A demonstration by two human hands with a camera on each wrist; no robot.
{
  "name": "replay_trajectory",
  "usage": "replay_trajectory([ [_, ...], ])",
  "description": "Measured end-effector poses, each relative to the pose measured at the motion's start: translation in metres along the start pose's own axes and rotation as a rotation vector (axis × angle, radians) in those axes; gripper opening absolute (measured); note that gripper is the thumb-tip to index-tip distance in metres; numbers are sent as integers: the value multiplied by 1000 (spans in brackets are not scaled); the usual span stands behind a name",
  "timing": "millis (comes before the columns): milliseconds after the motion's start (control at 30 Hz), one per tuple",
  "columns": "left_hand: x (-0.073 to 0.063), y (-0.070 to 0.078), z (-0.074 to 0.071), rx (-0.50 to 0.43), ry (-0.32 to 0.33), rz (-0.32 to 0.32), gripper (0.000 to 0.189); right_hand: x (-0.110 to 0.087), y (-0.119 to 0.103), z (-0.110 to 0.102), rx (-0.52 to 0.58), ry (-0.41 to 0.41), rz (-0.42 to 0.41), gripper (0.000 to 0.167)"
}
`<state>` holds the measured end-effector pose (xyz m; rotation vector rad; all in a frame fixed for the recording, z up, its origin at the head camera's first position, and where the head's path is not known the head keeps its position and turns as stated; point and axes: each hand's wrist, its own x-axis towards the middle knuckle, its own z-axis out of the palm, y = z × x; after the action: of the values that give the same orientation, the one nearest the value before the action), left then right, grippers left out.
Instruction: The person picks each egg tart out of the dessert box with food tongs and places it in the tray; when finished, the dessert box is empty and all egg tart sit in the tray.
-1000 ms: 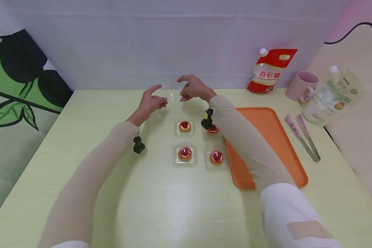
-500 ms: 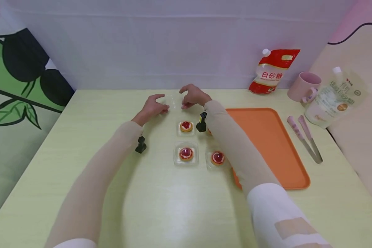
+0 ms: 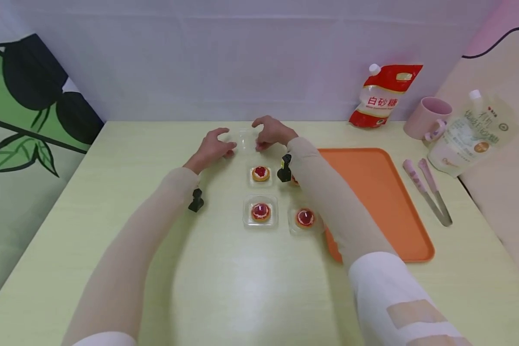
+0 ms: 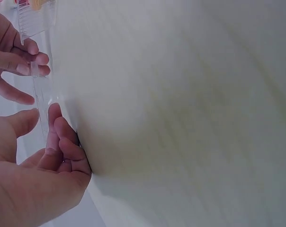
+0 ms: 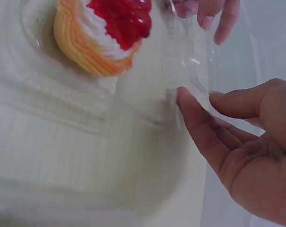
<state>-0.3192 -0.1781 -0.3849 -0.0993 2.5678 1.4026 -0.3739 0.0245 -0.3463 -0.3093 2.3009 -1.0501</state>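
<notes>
A small clear plastic box (image 3: 244, 139) sits low on the pale table (image 3: 225, 288), just behind the tarts. My left hand (image 3: 219, 144) holds its left edge and my right hand (image 3: 265, 138) holds its right edge. In the left wrist view the clear plastic (image 4: 41, 97) runs between my left hand's thumb and fingers (image 4: 62, 142) and the right hand's fingertips (image 4: 31, 66). In the right wrist view a cream tart with red jam (image 5: 101, 34) lies in its clear tray, close beside the clear box (image 5: 196, 66) that my right fingers (image 5: 200, 124) touch.
Several jam tarts in clear trays (image 3: 261, 212) lie in a square by my right forearm. An orange tray (image 3: 372, 192) is to the right. Beyond it are tongs (image 3: 428, 190), a pink mug (image 3: 428, 117), a red sugar bag (image 3: 382, 96) and a pale pouch (image 3: 471, 134).
Both hands have come down and a little nearer with the clear box, from raised above the table to resting low just behind the tarts.
</notes>
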Motion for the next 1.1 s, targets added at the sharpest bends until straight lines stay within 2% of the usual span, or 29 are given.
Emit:
replay_trajectory([
  [267,0,2,-11,83,-13,-29,76,-22,-1,-27,-14,7,-51,61],
  [400,-5,2,-12,138,44,-20,77,-40,6,-41,-52,11,-91,60],
  [533,-13,6,-9,224,156,64,73,-58,18,-52,-116,23,-135,60],
  [633,-17,12,-3,274,181,161,70,-69,29,-57,-170,40,-168,59],
  [733,-20,19,4,311,134,241,67,-81,40,-58,-227,68,-199,58],
  [933,-27,38,21,373,-35,367,67,-108,58,-56,-309,117,-256,58],
  [1100,-32,52,40,392,-173,418,73,-123,70,-52,-293,137,-258,59],
])
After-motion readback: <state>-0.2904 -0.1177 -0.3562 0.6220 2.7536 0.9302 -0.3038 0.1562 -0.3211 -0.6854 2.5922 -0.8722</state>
